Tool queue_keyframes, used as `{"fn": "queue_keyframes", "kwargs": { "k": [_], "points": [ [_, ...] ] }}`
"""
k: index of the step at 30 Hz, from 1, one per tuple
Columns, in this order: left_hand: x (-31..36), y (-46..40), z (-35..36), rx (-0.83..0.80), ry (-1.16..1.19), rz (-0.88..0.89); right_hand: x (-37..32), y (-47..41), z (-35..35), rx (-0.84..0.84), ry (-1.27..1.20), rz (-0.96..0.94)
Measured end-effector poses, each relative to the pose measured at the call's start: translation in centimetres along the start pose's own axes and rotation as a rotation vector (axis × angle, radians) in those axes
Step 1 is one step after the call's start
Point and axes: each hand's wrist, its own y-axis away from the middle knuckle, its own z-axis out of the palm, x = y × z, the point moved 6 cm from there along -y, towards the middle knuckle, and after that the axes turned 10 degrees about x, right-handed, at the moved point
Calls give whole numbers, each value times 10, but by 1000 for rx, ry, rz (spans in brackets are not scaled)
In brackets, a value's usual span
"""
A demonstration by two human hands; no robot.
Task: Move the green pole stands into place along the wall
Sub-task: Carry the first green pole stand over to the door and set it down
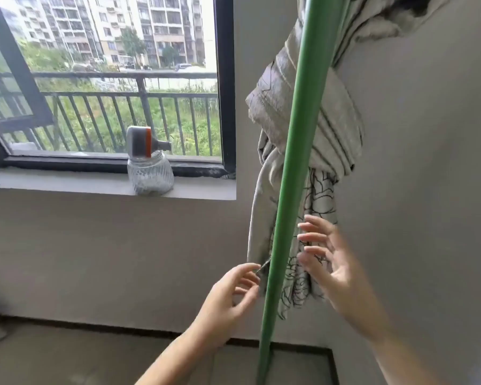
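Note:
A tall green pole [295, 151] stands nearly upright in the room's corner, leaning slightly, in front of a knotted grey patterned curtain [311, 129]. Its base is out of view below. My left hand [228, 298] is just left of the pole at waist height, thumb and fingertips pinched on a small thin metal pin [263, 265] that sticks out of the pole's side. My right hand [328, 259] hovers just right of the pole with fingers spread, holding nothing and not touching it.
A window [109, 79] with a dark frame and outside railing fills the upper left. A glass jar [150, 173] with a grey and orange top sits on the sill. Grey walls meet at the corner; a dark baseboard [122, 327] runs along the floor.

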Motion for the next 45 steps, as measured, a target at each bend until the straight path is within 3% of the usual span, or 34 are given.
{"fn": "queue_keyframes", "kwargs": {
  "k": [4,8,15,23,34,45],
  "points": [
    [0,5,28,-80,-40,-35,-2,-7,19,-132,48,-13],
    [-9,5,45,-59,-28,-111,7,-7,25,-115,42,14],
    [-15,10,51,20,-84,-184,6,-9,24,-126,34,-1],
    [-1,58,36,156,-201,-266,-16,13,35,-372,-37,-51],
    [27,190,-3,214,-204,-324,-77,126,50,-457,-17,-103],
    [64,378,-64,203,-240,-292,-171,312,74,-455,-39,-55]
  ]
}}
